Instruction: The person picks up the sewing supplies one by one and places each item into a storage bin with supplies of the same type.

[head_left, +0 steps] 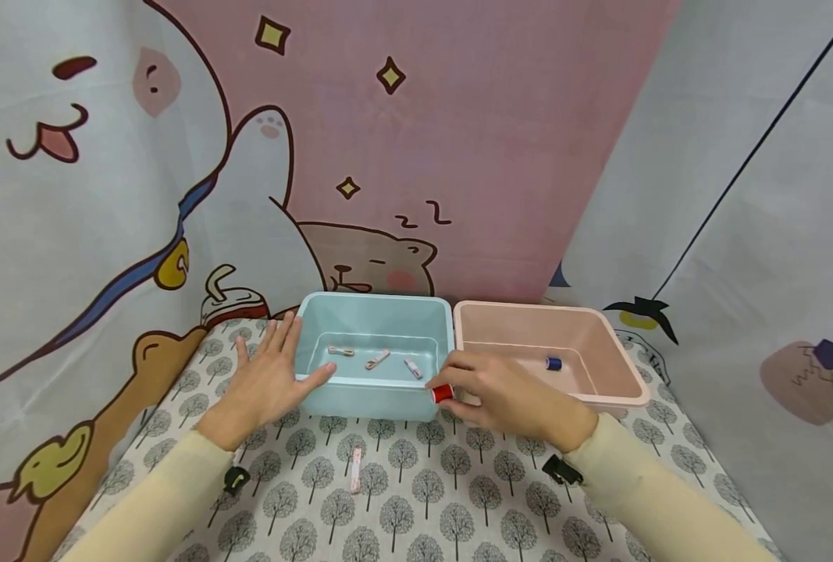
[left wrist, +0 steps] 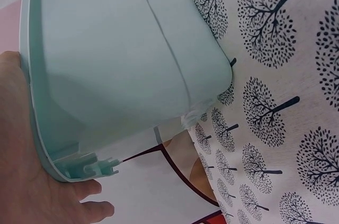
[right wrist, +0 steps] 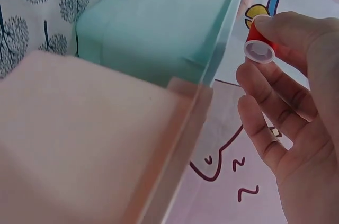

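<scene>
Between its thumb and fingertips, my right hand [head_left: 496,394] pinches a spool of red thread [head_left: 442,393] above the front right corner of the light blue bin [head_left: 377,402]. The right wrist view shows the white end of that spool [right wrist: 259,52]. Fingers spread, my left hand [head_left: 265,382] rests at the left rim of the blue bin, thumb reaching over its front corner. Several small clothespins, one of them a patterned clothespin [head_left: 378,359], lie on the floor of the blue bin. A blue thread spool [head_left: 553,364] lies in the pink bin [head_left: 528,314] to the right.
Another patterned clothespin [head_left: 356,471] lies on the tree-print tablecloth [head_left: 426,519] in front of the blue bin. The two bins stand side by side. Behind them hangs a cartoon-print cloth [head_left: 500,156].
</scene>
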Motion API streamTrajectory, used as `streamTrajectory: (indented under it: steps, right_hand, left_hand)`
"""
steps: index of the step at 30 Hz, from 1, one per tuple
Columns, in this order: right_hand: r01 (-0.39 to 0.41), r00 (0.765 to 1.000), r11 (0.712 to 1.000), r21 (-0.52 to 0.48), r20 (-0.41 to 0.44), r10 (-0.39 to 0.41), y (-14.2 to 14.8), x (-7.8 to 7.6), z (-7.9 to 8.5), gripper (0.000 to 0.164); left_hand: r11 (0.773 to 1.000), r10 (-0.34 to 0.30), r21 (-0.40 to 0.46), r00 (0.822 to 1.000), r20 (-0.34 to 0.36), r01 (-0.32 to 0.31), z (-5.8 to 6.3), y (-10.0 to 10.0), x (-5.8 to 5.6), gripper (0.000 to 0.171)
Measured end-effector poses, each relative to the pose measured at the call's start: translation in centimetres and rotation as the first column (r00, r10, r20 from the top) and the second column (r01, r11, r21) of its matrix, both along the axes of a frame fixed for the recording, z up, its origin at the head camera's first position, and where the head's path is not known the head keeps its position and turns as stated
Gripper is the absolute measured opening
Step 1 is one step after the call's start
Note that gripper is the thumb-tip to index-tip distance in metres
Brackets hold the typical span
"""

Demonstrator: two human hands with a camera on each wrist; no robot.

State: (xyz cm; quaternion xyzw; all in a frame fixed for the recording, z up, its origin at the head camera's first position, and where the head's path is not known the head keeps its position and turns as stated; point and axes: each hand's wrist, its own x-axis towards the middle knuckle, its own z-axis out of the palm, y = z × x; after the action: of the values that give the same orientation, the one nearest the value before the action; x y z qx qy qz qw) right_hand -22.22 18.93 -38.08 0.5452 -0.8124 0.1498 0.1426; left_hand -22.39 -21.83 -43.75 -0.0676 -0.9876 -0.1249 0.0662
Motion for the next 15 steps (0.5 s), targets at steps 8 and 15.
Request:
streamTrajectory:
  steps: [8, 15]
  right_hand:
    - [0.011, 1.0, 1.0, -0.021, 0.001, -0.011, 0.7, -1.3, 1.2, 0.033]
    - [0.005, 1.0, 0.997, -0.076, -0.02, -0.006, 1.8, -2.9, 1.8, 0.033]
  left_hand:
    - [1.0, 0.0, 0.003, 1.0, -0.011, 0.0, -0.2, -0.2, 0.0, 0.122]
    - [1.0, -0.002, 0.003, 1.0, -0.01, 0.002, -0.2, -0.1, -0.1, 0.122]
